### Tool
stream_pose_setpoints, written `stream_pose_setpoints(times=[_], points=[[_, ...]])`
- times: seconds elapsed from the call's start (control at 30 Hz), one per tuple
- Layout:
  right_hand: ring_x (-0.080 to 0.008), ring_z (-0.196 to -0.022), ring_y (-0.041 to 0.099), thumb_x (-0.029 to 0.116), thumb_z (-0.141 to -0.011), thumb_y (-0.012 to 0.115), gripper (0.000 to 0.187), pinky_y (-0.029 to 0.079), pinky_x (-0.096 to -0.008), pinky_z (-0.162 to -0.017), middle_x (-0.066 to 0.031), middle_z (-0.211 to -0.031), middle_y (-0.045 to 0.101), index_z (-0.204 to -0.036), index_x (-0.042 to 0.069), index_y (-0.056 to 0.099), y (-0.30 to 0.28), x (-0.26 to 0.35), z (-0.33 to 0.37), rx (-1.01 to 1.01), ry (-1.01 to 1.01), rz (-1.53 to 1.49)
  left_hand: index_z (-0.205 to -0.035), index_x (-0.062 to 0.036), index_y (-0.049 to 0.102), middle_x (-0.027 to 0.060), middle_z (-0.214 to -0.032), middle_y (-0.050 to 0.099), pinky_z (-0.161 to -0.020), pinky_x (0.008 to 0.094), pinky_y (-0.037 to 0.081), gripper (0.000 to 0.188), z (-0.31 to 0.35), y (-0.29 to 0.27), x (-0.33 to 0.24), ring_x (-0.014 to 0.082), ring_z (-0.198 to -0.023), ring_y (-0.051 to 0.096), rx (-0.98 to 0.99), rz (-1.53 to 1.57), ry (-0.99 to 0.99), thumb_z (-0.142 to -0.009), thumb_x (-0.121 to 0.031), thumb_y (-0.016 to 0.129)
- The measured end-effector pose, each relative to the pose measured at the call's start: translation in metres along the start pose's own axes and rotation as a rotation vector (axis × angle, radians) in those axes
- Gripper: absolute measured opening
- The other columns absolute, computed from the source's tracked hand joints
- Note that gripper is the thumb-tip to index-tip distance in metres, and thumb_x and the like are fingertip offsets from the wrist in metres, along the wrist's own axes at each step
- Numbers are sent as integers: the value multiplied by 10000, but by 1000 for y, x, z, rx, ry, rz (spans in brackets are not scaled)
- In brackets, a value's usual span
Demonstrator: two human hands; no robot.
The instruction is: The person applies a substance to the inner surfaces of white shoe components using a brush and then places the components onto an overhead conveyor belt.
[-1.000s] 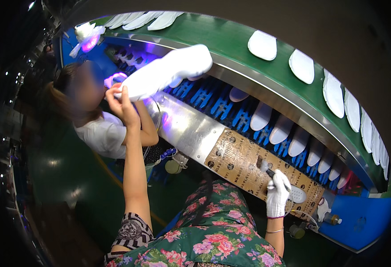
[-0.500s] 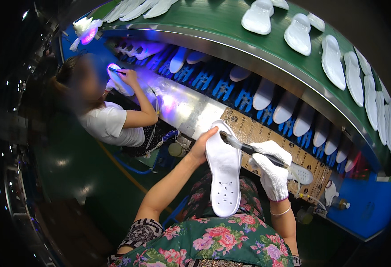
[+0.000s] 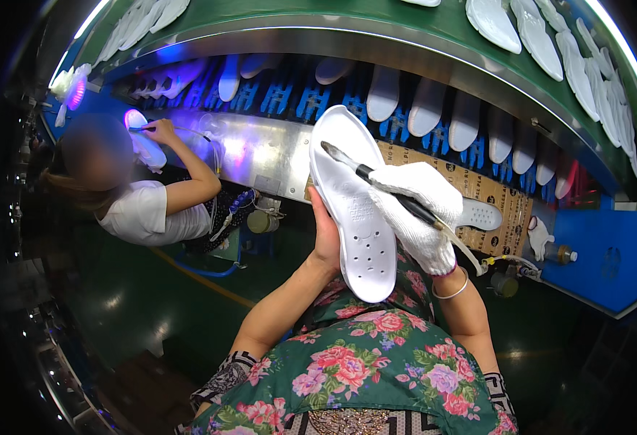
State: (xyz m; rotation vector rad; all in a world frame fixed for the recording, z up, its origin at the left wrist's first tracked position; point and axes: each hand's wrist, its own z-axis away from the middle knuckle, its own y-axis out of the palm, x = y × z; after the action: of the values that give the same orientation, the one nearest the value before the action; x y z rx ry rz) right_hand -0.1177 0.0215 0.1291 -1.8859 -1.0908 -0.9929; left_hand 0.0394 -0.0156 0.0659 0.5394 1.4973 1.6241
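Currently the bare left grip [image 3: 324, 235] is clasped on the edge of a white shoe sole [image 3: 365, 239], held tilted above the near edge of the worktop [image 3: 260, 148]. Gloved in white, the right grip [image 3: 416, 210] is closed around a brush [image 3: 345, 156], its bristles over the sole's far half; contact is unclear. Just beyond the glove, a second perforated sole [image 3: 483, 215] lies on brown cardboard [image 3: 507, 185].
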Motion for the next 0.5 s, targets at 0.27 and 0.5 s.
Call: stream_pose_setpoints(times=[0.27, 0.5], points=[[-284, -910, 690, 8, -777, 724, 337, 549, -357, -807, -121, -1014, 719, -1111, 46, 714, 5, -11, -12, -25, -204, 327, -1553, -93, 231, 107, -1508, 402, -1139, 423, 350, 1002, -4, -5, 14, 271, -1366, 422, -222, -453, 110, -886, -837, 161], [-246, -832, 707, 49, -784, 768, 228, 556, -329, -760, -95, -932, 734, -1012, 67, 764, 11, -4, -5, 53, -91, 29, -1551, -104, 222, 135, -1506, 394, -1144, 438, 359, 1038, -4, -15, -1, 293, -1365, 427, -204, -466, 94, -854, -869, 144]])
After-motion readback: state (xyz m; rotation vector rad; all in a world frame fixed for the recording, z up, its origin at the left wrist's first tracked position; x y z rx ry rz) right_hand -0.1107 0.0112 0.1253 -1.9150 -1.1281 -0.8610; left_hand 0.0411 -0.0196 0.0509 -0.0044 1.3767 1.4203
